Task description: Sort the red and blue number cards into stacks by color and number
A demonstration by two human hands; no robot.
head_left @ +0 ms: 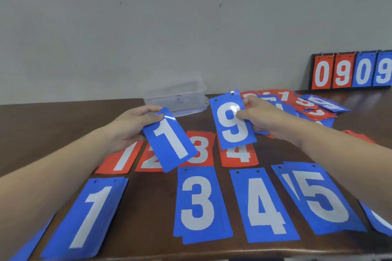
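Note:
My left hand (132,125) pinches a blue 1 card (169,142) by its top corner, above the red row. My right hand (263,118) holds a blue 9 card (232,122) upright over the red 4 stack (238,155). Red stacks of 1 (121,160), 2 (148,163) and 3 (201,150) lie in a row. Nearer me lie blue stacks of 1 (84,218), 3 (200,203), 4 (263,205) and 5 (320,197). A loose heap of red and blue cards (307,106) lies behind my right hand.
A clear plastic box (176,95) stands at the back of the brown table (53,123). A scoreboard (352,71) showing 0 9 0 9 leans on the wall at the far right. Another blue card (379,218) pokes in at the right edge.

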